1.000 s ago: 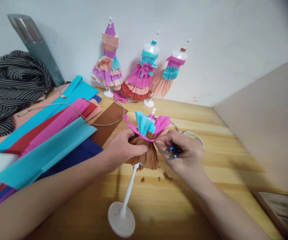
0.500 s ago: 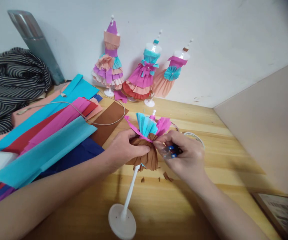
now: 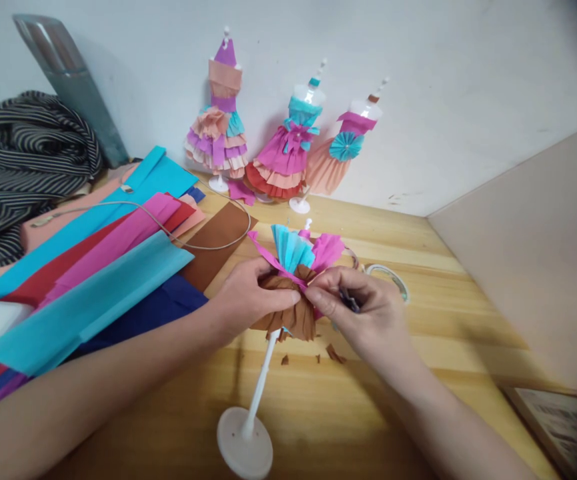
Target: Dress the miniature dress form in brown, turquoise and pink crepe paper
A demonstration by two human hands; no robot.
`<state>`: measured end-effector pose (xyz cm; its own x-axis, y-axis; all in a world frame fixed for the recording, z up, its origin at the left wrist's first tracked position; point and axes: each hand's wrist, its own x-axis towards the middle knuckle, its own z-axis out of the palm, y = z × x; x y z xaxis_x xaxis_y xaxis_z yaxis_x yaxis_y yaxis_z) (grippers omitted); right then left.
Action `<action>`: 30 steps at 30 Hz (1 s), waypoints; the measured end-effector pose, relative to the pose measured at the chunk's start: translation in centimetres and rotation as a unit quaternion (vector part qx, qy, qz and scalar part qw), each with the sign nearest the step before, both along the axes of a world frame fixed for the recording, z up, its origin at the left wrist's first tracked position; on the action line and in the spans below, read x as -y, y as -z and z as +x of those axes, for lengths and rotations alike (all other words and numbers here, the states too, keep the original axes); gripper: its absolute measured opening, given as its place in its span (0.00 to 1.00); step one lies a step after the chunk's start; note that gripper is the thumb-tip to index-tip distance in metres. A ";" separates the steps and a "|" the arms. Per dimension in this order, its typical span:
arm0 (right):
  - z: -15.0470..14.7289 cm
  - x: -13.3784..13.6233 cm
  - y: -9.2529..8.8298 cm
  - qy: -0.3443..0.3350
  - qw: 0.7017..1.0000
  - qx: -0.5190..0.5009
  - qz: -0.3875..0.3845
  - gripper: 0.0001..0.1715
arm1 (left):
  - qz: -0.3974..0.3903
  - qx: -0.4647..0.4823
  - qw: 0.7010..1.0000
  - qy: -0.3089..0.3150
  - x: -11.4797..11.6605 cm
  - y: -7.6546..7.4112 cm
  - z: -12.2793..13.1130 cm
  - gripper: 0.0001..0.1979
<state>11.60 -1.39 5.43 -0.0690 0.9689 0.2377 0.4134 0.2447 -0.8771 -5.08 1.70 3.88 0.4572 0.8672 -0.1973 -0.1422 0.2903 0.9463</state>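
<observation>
A small white dress-form stand (image 3: 257, 393) leans in front of me, its top dressed in crepe paper. Brown pleated paper forms the skirt (image 3: 295, 319), with a fanned turquoise piece (image 3: 293, 249) and a magenta paper strip (image 3: 271, 256) above it. My left hand (image 3: 248, 293) is closed round the dress's left side, thumb across the brown paper. At the waist, my right hand (image 3: 363, 307) pinches the magenta paper between thumb and forefinger. A dark object (image 3: 351, 301) is tucked in its palm, mostly hidden; its kind I cannot make out.
Three dressed paper mannequins (image 3: 295, 143) stand along the wall. Coloured crepe sheets (image 3: 88, 303) and a thin cable (image 3: 203, 249) lie left, with a striped cloth (image 3: 38, 153) and a bottle (image 3: 71, 87) behind. A tape roll (image 3: 393, 277) is right; brown scraps (image 3: 335, 353) lie near the stand.
My right hand has turned slightly at the waist, and its fingers now cover more of the object in the palm. My left hand and the stand have hardly moved.
</observation>
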 end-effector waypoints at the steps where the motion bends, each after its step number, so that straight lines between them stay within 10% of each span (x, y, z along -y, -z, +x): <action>1: -0.1 0.1 0.1 -0.001 1.000 -0.020 -0.012 0.12 | 0.004 -0.004 1.000 -0.002 0.0 0.0 0.0 0.20; 10: -0.3 0.2 -0.1 -0.017 0.983 -0.140 -0.116 0.17 | 0.043 -0.003 0.999 -0.007 0.2 -0.3 0.2 0.17; 19: 2.0 1.3 -3.3 -0.184 0.981 0.057 -0.024 0.11 | -0.074 0.139 0.986 0.060 0.0 0.9 -0.1 0.21; 30: 4.2 0.4 -3.4 -0.157 0.945 0.242 0.157 0.17 | -0.073 0.155 0.983 0.063 0.2 0.2 -0.4 0.23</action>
<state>15.82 -1.80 8.85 -0.5148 0.7703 0.3765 0.6120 0.6376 -0.4678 -5.46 1.54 3.64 0.6176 0.7721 -0.1499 -0.3708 0.4538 0.8103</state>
